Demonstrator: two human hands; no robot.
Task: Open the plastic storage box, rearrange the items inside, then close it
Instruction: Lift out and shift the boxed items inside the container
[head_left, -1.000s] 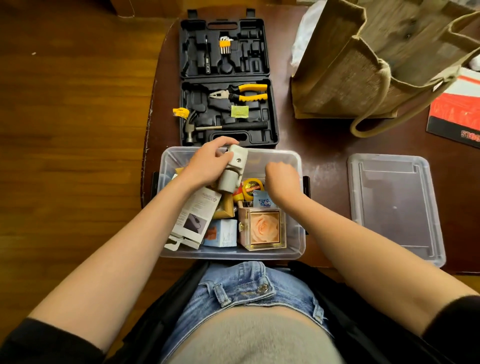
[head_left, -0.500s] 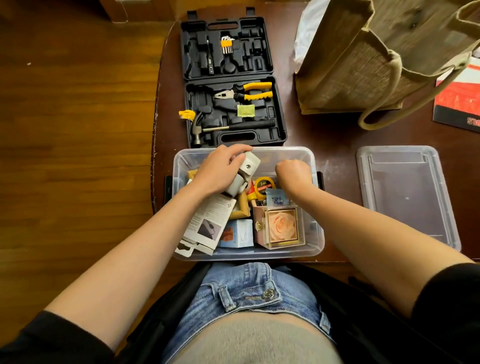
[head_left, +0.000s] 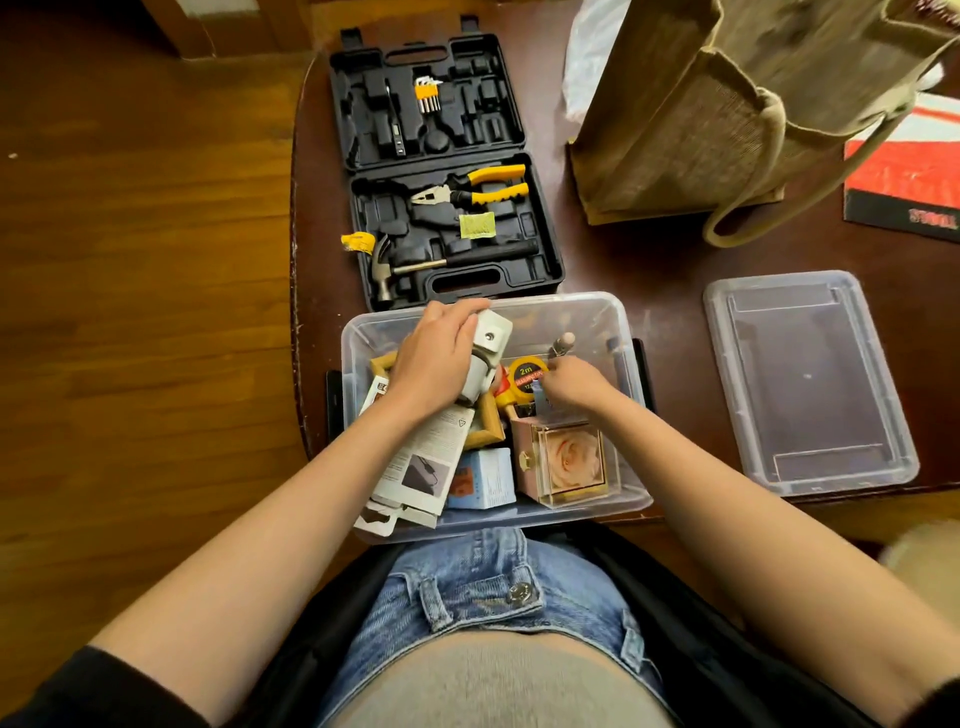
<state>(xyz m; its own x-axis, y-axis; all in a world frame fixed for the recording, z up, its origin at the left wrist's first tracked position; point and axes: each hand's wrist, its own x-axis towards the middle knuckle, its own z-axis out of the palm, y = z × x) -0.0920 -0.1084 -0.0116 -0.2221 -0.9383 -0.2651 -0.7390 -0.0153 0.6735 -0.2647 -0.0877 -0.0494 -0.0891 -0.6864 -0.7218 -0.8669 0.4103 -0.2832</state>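
Rearranging is under way: the clear storage box (head_left: 618, 332) sits open at six o'clock on the table, its lid (head_left: 810, 384) off at three o'clock. The left hand (head_left: 436, 358) grasps a white cylindrical device (head_left: 485, 353); the right hand (head_left: 574, 384) pinches a small blue packet (head_left: 543, 402) beside the tape measure (head_left: 524, 376). Next, each needs a free slot

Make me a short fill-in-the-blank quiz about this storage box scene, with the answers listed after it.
1. The left hand grips a pale ____ gadget over the clear storage box.
2. The box's lid lies on the table to the ____ of the box.
3. The black tool case beyond the box lies ____.
4. The pliers in the case have ____ handles.

Answers: grey; right; open; yellow
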